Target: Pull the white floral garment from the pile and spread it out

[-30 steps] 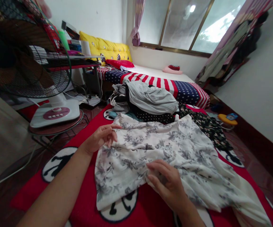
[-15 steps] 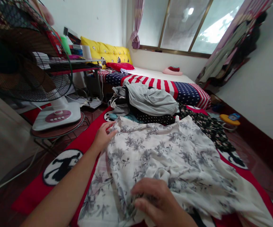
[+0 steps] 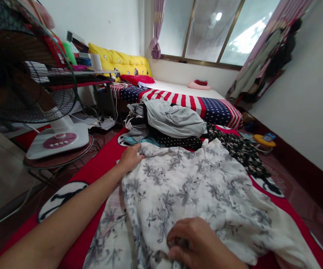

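A white garment with grey flowers (image 3: 189, 186) lies spread over a red blanket (image 3: 105, 153). At its upper left corner, my left hand (image 3: 131, 157) is closed on the fabric. My right hand (image 3: 190, 239) is near the bottom centre, its fingers curled and pinching a fold of the same garment. Beyond the garment is a heap of clothes with a light grey piece (image 3: 175, 117) on top. A black floral cloth (image 3: 234, 145) lies to the right of the heap.
On the left a fan (image 3: 57, 138) stands on a round stool, beside a cluttered desk. Behind the clothes is a bed with a stars-and-stripes cover (image 3: 183, 100). A yellow stool (image 3: 264, 141) stands at the right, below hanging clothes.
My left hand has closed on the garment's upper left corner. My right hand has shifted slightly right with the fabric, which looks flatter in the middle. The camera view has moved a little.
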Tool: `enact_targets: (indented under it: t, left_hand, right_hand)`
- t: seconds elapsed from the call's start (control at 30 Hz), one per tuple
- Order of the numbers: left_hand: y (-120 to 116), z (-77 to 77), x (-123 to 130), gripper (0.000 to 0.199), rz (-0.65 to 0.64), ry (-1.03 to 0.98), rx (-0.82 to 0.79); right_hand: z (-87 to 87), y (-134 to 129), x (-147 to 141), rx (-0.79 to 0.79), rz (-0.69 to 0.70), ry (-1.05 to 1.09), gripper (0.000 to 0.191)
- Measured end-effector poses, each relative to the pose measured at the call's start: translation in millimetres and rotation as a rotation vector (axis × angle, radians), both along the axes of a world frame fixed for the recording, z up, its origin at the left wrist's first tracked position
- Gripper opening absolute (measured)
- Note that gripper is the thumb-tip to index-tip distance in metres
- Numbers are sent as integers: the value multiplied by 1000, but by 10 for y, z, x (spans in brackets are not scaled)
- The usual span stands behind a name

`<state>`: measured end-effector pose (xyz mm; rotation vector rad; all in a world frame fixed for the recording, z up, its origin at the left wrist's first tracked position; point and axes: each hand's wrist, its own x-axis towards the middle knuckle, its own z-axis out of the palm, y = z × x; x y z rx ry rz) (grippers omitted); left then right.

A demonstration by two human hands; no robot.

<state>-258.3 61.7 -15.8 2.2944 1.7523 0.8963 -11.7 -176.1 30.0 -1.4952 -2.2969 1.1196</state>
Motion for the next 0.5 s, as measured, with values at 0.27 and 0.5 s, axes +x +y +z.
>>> enact_targets:
  t: [0.27, 0.5]
  left_hand:
    - [371, 405, -101, 30, 90, 63, 202]
    - [-307, 300, -68, 30, -127, -59, 277]
  right_hand:
    - [-133, 29, -60, 168, -38, 202, 37]
    - [-173, -150, 198, 469, -83, 181, 35]
